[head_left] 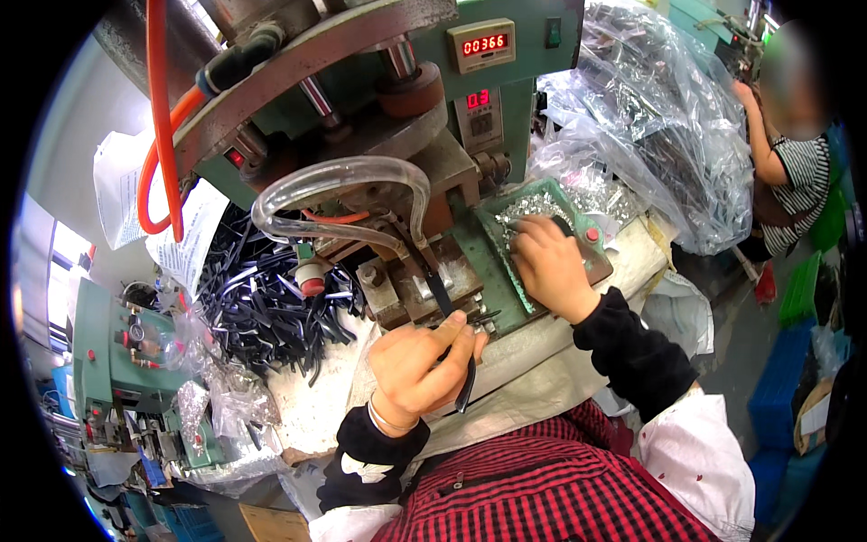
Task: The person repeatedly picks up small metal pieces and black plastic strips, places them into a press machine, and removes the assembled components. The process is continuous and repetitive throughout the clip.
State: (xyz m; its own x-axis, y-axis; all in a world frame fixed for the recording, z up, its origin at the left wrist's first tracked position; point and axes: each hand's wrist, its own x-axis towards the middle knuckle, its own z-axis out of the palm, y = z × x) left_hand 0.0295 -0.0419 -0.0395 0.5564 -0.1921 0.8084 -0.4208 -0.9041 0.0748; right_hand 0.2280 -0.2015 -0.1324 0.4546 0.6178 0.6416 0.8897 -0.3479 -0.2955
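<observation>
Left hand (417, 366) pinches a black strip (467, 384) at the press's edge; right hand (551, 266) rests half-curled in the green tray (506, 262).

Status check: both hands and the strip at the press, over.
Left hand pinching a black strip, its upper end on the press bed. Right hand resting in the green tray of small silver parts. Clear hose arcs just above.

We wear a red and black checked top over white sleeves, with snug black sleeve covers reaching our wrists. The left hand (417, 366) has a thin pale band at its wrist. The right hand (548, 265) is bare.
</observation>
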